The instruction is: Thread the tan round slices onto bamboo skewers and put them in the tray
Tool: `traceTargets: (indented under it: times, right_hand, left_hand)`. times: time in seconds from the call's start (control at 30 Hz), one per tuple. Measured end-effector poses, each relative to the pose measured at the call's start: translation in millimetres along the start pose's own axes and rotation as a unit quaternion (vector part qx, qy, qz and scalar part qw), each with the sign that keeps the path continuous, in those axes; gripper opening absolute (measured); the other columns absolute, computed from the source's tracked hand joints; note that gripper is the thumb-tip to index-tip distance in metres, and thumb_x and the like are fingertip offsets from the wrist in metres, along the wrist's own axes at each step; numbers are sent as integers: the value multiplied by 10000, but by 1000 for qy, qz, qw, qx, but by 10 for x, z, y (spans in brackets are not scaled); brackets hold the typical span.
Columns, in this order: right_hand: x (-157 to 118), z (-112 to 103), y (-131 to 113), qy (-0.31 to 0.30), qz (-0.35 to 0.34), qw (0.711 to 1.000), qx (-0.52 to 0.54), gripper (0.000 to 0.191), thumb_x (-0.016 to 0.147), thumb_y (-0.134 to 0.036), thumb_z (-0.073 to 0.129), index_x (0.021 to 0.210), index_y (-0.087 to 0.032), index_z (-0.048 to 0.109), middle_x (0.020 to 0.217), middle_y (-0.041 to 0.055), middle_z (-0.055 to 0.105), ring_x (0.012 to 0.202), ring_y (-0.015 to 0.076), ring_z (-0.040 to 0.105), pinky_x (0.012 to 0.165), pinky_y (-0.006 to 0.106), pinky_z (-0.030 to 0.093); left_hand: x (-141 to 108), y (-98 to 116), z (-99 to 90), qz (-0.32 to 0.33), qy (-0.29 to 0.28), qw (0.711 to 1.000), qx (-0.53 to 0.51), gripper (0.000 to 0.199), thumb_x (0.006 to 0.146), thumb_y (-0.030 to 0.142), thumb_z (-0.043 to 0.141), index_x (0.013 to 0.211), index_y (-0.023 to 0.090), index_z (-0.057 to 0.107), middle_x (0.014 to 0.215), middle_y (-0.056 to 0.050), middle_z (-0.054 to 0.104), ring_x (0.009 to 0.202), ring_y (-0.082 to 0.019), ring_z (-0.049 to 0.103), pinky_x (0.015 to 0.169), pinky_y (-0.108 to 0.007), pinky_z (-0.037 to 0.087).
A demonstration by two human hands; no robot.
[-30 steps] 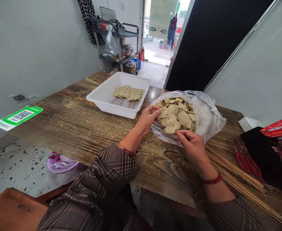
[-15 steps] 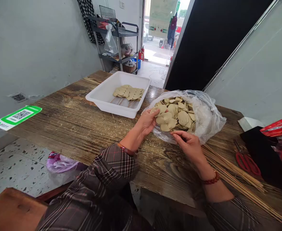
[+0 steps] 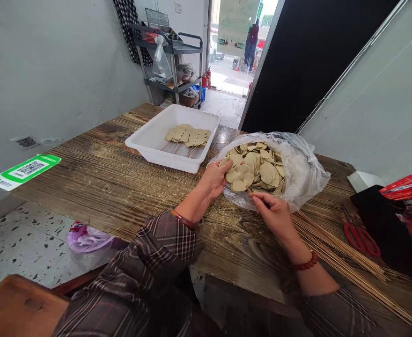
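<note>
My left hand (image 3: 216,179) is closed on a thin, round tan food slice at the near left edge of the clear plastic bag (image 3: 302,164). Beside its fingers, several flat slices (image 3: 241,181) sit threaded in an overlapping row on a skewer. Between thumb and fingers, my right hand (image 3: 272,208) pinches the lower end of that bamboo skewer (image 3: 250,191). Loose slices (image 3: 268,173) of the same kind fill the bag's mouth. In a white plastic tray (image 3: 150,145) lie skewers loaded with slices (image 3: 188,135).
Bare bamboo skewers (image 3: 339,248) lie under and right of my right forearm. Red-handled scissors (image 3: 360,236) and a black box (image 3: 385,229) are at the table's right. A green-and-white code card (image 3: 25,171) lies at the left edge. A grey cart (image 3: 172,49) stands behind.
My right hand and the skewer have shifted slightly left. The threaded slices have tilted and moved a little to the left. My left hand stays nearly in place.
</note>
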State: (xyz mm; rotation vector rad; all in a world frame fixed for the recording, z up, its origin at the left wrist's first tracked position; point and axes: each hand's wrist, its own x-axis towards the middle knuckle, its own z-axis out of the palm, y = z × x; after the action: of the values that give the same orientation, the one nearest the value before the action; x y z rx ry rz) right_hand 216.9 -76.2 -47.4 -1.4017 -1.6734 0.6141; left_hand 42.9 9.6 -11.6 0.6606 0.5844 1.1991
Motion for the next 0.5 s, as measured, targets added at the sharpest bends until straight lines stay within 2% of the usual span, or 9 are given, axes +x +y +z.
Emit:
traceTargets:
  times: [0.2, 0.5]
  right_hand:
    - [-6, 4, -4, 14, 8, 1000, -3, 298, 871, -371, 559, 934, -161, 760, 726, 66, 728, 706, 217, 668, 599, 307, 493]
    - [-3, 2, 10, 23, 9, 1000, 0, 293, 870, -363, 561, 937, -153, 754, 783, 66, 741, 710, 210, 661, 614, 302, 483]
  left_hand:
    - [-2, -55, 3, -2, -4, 1000, 12, 261, 747, 214, 740, 969, 87, 689, 906, -128, 749, 945, -236, 705, 887, -355, 558]
    - [20, -162, 5, -9, -2, 1000, 15, 271, 743, 218, 738, 983, 102, 691, 934, -111, 748, 933, -219, 699, 861, -334, 556]
